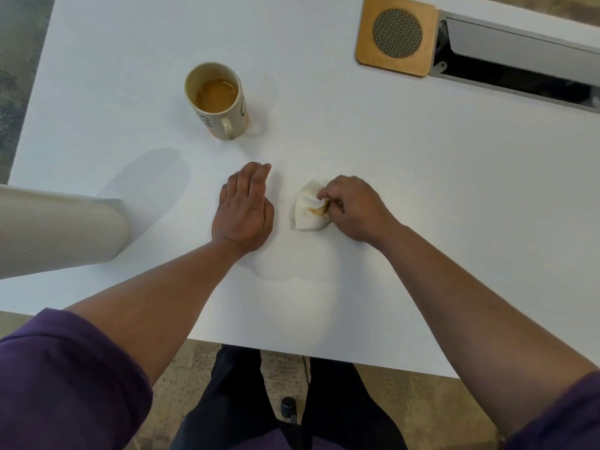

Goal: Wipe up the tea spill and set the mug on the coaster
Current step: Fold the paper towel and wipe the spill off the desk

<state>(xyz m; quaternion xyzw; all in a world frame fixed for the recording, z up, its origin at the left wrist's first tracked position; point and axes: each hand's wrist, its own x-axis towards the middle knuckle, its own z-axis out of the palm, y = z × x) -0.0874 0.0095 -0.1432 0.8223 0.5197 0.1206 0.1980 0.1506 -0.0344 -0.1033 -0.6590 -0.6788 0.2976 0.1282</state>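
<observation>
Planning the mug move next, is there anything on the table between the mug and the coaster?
Nothing visible. The mug stands upright at far left, the coaster at far right beside the cable tray, with bare table between them. Both hands are nearer, off that line.

A cream mug (218, 100) with dark and orange lettering stands upright on the white table, its handle turned toward the person, about half full of brown tea. A faint wet ring shows just beside its base on the right. The square wooden coaster (396, 35) — its centre a round grey woven disc — lies well apart from the mug, up at the far right, with nothing on it. A crumpled white paper towel (306, 207), stained brown on 1 side, lies on the table nearer the person.
</observation>
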